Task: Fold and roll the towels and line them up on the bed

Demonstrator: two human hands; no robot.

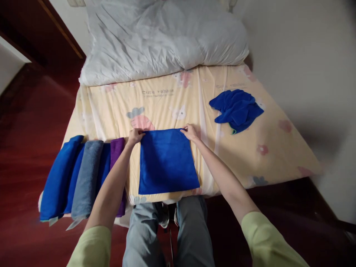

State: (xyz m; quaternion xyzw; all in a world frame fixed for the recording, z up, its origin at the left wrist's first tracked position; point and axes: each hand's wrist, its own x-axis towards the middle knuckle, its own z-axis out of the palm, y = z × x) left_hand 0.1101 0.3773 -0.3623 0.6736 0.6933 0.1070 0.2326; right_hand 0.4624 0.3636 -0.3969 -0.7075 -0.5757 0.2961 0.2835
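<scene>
Head view: left hand (135, 136) and right hand (190, 132) pinch the far corners of a blue cloth (168, 163) flat on the bed (164, 107). Rolls (87, 178) lie left, a crumpled cloth (237, 109) right.

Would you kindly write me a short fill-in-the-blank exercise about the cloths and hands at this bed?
The left hand and right hand pinch the far edge of the flat cloth, whose colour is ____.
The crumpled cloth lies on the bed, to the flat cloth's ____ (left or right).
Of the bundles, the one nearest the flat cloth is ____ in colour.

Missing words: blue; right; purple.
</scene>
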